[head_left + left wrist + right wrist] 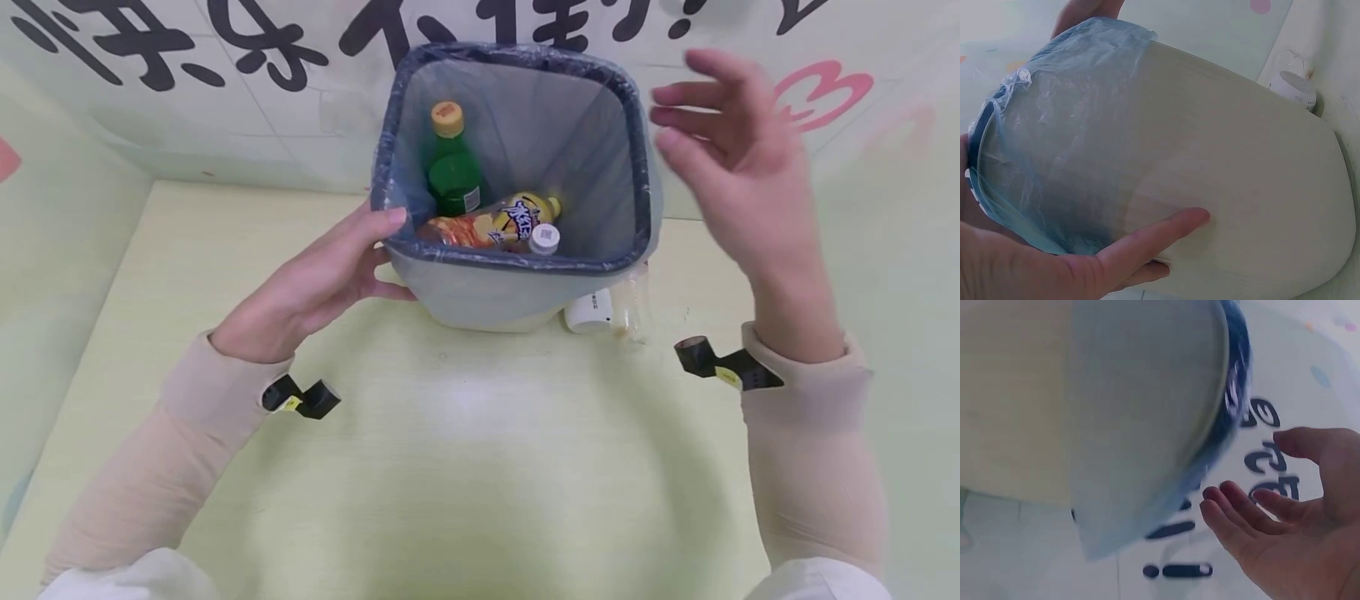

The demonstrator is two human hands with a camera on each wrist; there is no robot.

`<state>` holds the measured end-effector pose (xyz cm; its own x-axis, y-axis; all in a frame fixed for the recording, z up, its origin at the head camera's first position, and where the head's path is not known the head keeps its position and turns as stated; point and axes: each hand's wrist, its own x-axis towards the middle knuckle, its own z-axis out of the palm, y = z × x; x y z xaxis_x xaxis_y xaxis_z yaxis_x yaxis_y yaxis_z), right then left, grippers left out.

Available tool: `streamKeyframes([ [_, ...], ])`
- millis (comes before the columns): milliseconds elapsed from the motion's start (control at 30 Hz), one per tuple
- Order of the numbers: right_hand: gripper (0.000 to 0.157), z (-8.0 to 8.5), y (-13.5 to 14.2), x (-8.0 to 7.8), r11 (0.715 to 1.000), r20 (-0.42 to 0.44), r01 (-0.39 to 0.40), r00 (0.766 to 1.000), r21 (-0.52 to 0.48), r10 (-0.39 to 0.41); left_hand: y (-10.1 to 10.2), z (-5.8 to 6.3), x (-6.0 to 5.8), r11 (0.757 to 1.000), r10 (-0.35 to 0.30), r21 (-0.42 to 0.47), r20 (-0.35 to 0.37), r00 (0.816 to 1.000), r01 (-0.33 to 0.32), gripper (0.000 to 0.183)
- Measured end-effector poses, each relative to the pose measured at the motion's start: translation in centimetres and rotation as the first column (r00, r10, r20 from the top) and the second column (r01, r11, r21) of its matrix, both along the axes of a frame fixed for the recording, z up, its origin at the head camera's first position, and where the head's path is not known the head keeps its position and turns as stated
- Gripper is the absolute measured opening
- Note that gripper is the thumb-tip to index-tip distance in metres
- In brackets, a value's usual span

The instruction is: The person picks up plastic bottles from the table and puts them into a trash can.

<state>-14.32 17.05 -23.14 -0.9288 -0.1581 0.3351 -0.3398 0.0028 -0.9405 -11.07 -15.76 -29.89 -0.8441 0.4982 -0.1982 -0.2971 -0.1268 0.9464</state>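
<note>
A cream trash bin (487,304) with a dark rim and a thin bluish plastic liner (517,100) stands on the table against the wall. My left hand (330,267) grips its left side, the thumb over the rim and the fingers along the outside. Inside lie a green bottle (453,175) with a yellow cap, a bottle with a yellow-and-orange label (498,223), and something with a white cap (544,239). My right hand (750,175) is raised to the right of the rim, apart from it, fingers loosely bent and holding nothing.
Behind the bin's right front corner, a white container (588,312) and a clear plastic bottle (632,304) lie on the pale table (465,450). The wall (262,125) with large dark characters rises at the back. Small black cameras sit on both wrists.
</note>
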Motion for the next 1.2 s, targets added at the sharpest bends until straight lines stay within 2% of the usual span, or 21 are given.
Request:
streamKeyframes([
  [67, 0.046, -0.3, 1.1, -0.4, 0.996, 0.029, 0.060, 0.998, -0.070, -0.059, -0.1, 0.0, 0.0, 1.000, 0.004, -0.004, 0.000, 1.000, -0.004, 0.070],
  [133, 0.044, -0.7, 2.2, -0.9, 0.991, 0.074, 0.112, 0.992, -0.071, -0.107, -0.1, 0.1, 0.1, 1.000, 0.006, -0.008, 0.000, 1.000, -0.006, 0.068],
  [233, 0.044, -1.4, 3.4, -1.4, 0.987, 0.141, 0.159, 0.978, -0.027, -0.153, -0.2, 0.2, 0.2, 1.000, 0.008, -0.015, 0.001, 1.000, -0.008, 0.067],
  [367, 0.044, -2.0, 4.6, -1.9, 0.975, 0.182, 0.190, 0.961, 0.114, -0.208, -0.2, 0.3, 0.1, 1.000, 0.005, -0.018, 0.003, 1.000, -0.005, 0.068],
  [467, 0.044, -2.1, 5.0, -2.1, 0.940, 0.176, 0.208, 0.949, 0.270, -0.261, -0.2, 0.1, 0.0, 1.000, 0.004, -0.025, -0.003, 1.000, -0.004, 0.068],
  [600, 0.047, -2.5, 5.4, -2.3, 0.864, 0.179, 0.217, 0.928, 0.455, -0.327, -0.3, -0.1, 0.0, 1.000, 0.003, -0.030, -0.018, 1.000, -0.004, 0.064],
  [833, 0.057, -4.6, 7.2, -3.5, 0.749, 0.240, 0.143, 0.894, 0.647, -0.378, -0.2, -0.1, -0.1, 1.000, 0.001, -0.019, -0.014, 1.000, -0.001, 0.065],
  [1033, 0.061, -5.9, 7.8, -4.0, 0.707, 0.269, 0.108, 0.876, 0.698, -0.400, -0.2, -0.6, -0.3, 0.999, -0.006, -0.033, -0.020, 1.000, 0.006, 0.065],
  [1200, 0.061, -6.2, 7.9, -4.1, 0.697, 0.270, 0.095, 0.878, 0.711, -0.395, -0.1, -0.5, -0.3, 0.999, -0.002, -0.032, -0.023, 1.000, 0.001, 0.064],
])
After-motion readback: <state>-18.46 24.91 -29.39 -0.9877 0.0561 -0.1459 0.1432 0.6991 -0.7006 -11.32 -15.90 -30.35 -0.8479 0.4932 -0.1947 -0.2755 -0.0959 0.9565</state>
